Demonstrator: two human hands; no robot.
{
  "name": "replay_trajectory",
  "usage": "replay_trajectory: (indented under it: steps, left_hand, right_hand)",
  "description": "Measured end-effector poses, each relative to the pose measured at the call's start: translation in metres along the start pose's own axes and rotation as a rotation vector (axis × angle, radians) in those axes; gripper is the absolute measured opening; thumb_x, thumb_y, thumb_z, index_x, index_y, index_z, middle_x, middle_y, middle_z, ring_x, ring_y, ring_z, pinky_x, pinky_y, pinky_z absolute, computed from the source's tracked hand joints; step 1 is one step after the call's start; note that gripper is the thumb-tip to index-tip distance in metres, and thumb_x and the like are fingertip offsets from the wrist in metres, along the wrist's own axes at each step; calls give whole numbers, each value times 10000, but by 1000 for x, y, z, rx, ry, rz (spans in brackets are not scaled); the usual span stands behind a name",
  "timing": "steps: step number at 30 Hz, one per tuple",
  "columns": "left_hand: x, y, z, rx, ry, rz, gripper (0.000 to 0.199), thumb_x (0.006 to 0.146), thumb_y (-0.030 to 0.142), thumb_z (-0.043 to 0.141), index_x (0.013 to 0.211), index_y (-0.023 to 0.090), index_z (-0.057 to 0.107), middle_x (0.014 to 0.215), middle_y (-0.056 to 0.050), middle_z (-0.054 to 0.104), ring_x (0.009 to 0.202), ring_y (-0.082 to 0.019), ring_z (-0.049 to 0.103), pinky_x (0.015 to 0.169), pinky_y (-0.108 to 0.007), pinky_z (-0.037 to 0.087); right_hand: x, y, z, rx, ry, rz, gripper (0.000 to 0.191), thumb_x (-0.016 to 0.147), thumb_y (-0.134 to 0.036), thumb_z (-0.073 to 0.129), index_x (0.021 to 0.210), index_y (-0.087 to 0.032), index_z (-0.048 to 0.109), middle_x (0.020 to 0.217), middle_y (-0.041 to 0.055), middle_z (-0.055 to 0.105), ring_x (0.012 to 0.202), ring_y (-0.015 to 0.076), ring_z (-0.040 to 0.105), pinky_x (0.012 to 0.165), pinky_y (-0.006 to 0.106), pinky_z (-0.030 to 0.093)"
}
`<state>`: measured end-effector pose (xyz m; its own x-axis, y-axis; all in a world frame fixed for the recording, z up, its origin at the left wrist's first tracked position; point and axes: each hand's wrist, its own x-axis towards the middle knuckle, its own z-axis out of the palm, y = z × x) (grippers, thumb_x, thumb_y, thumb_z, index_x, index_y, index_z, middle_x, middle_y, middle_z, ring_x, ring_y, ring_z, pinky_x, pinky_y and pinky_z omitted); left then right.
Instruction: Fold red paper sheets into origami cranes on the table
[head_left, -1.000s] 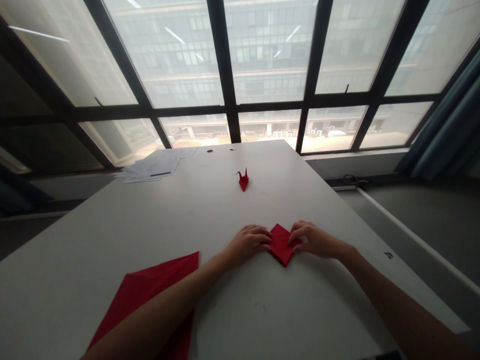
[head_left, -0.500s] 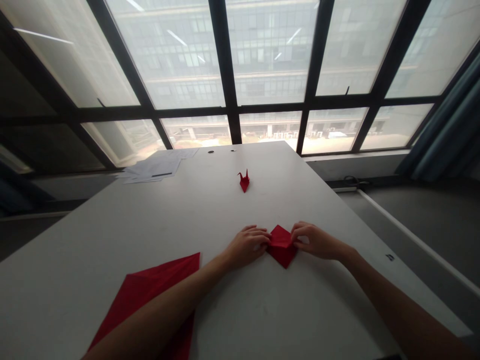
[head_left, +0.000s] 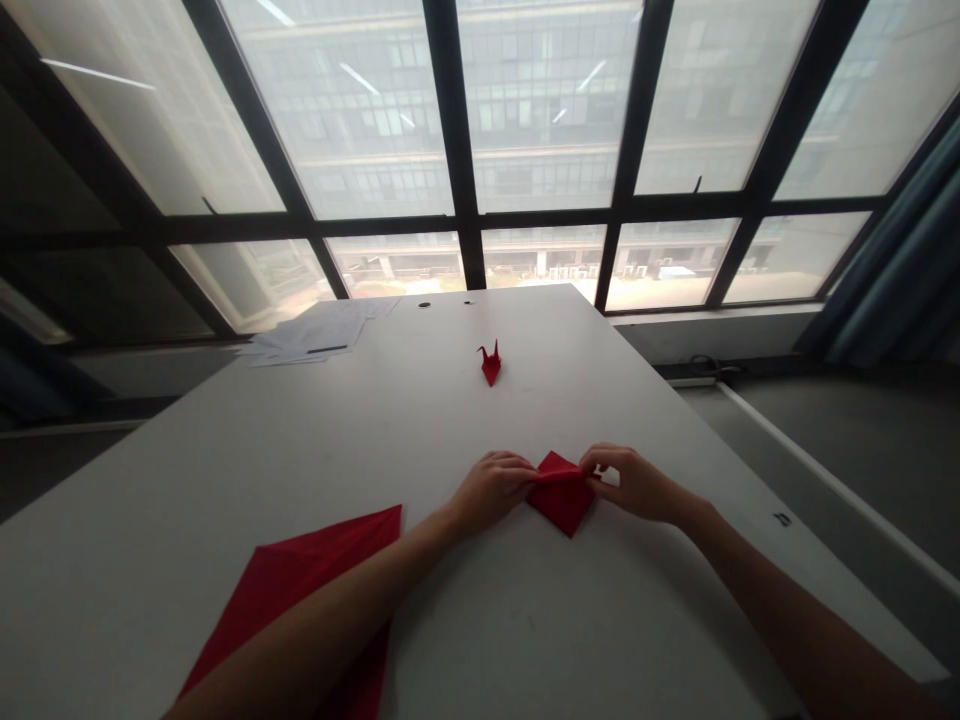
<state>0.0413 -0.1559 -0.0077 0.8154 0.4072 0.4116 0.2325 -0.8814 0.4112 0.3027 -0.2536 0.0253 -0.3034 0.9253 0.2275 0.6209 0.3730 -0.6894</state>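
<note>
A partly folded red origami paper (head_left: 564, 503) lies on the white table in front of me, one corner pointing towards me and one away. A raised fold crosses it from side to side. My left hand (head_left: 496, 488) has its fingers closed on the left end of that fold. At the right end, my right hand (head_left: 621, 480) pinches the paper between thumb and fingers. Farther off stands a finished red paper crane (head_left: 490, 364). Beneath my left forearm rests a larger red sheet (head_left: 300, 575), partly hidden by the arm.
White paper sheets (head_left: 315, 330) with a dark pen-like strip (head_left: 328, 349) on them lie at the table's far left. The white table (head_left: 420, 420) reaches towards large windows. A small dark mark (head_left: 782, 519) sits near its right edge. A blue curtain (head_left: 874, 270) hangs at right.
The fold across the small paper has shifted: its upper flap now shows less and the lower face shows more. Both hands stay at the paper's sides, almost in place.
</note>
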Motion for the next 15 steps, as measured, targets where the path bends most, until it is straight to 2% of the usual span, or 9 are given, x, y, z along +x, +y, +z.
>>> replay_trajectory:
  steps: [6,15]
  left_hand:
    - [-1,-2,2,4,16,-13,219,960,236,561,1095,248,733,1029,-51,757,1004,-209,675,929,-352,488]
    - [0,0,3,-16,27,-89,232,939,187,563,1114,230,707,1009,-50,742,951,-194,662,904,-321,478]
  right_hand:
    - [0,4,4,-58,6,19,158,859,-177,573,907,-215,719,935,39,704,795,173,604,738,297,479]
    - [6,13,25,-145,155,85,172,874,-200,542,854,-191,712,787,34,686,720,169,560,687,278,412]
